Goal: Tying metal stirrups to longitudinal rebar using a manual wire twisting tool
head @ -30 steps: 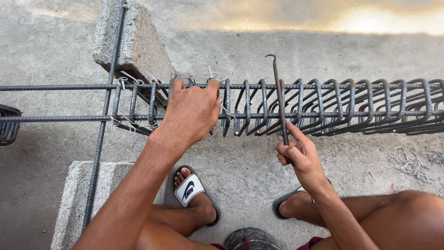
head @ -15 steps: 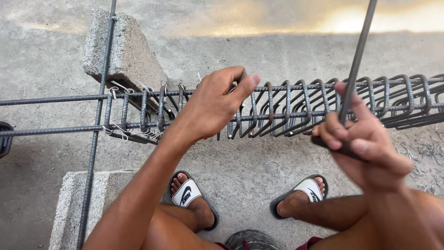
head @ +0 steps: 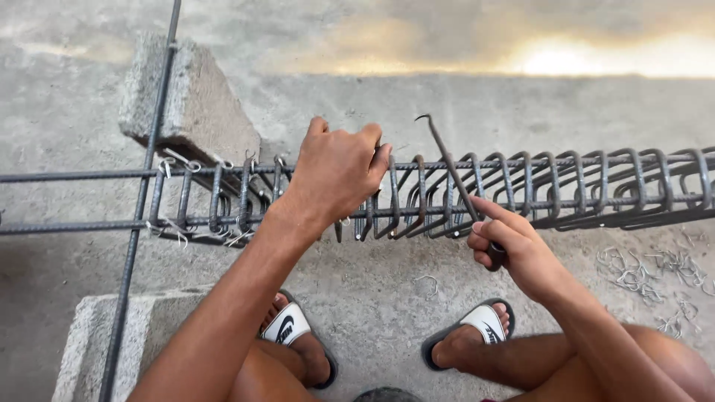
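rebar cage [head: 521,195]: lying across the middle of the frame, its long axis running left to right, resting on a concrete block [head: 195,104] at the upper left.
left hand [head: 339,167]: sitting on top of the cage near the centre of the frame, fingers curled down over the top bar and a stirrup [head: 393,195], gripping them.
right hand [head: 514,249]: sitting just below the cage, right of centre, wrapped narrow round the handle of a hooked tying tool [head: 453,173].
tool direction: the shaft is slanting up and to the left from the right hand, hook tip reaching above the top bar, just right of the left hand.
nearer hand: the left hand is already touching the steel; the right is reaching it only through the tool.
count, long bars: two showing clearly, upper and lower; any behind are hidden.
count, stirrups: too many and too crowded to count surely, bunched to the right, spaced out on the left.
count, blocks: two, the second block [head: 104,335] at the lower left.
count, loose bar: one upright rebar [head: 145,186] crossing the cage at the left.
tie wires [head: 648,272]: a scatter lying on the concrete floor [head: 387,298] at the right.
sandals: two, one sandal [head: 290,327] on each foot, low in the frame.
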